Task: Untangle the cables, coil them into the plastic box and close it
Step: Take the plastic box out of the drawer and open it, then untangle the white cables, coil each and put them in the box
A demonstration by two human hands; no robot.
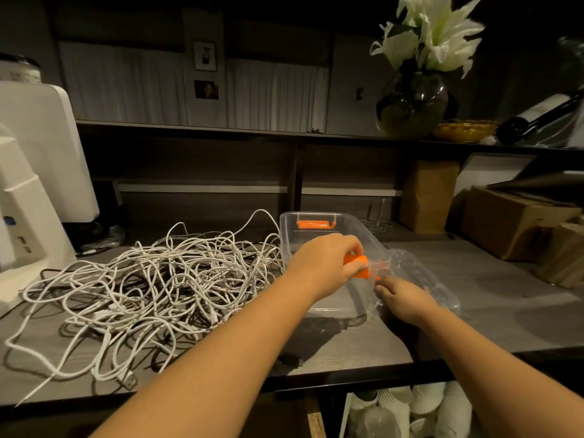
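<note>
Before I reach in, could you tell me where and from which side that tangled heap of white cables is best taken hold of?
I would take the white cables by the loose end with the USB plug at the near edge of the counter, coming from the front. That strand lies free of the knot, so it can probably be followed inward; the middle is too interwoven to grip usefully.
</note>
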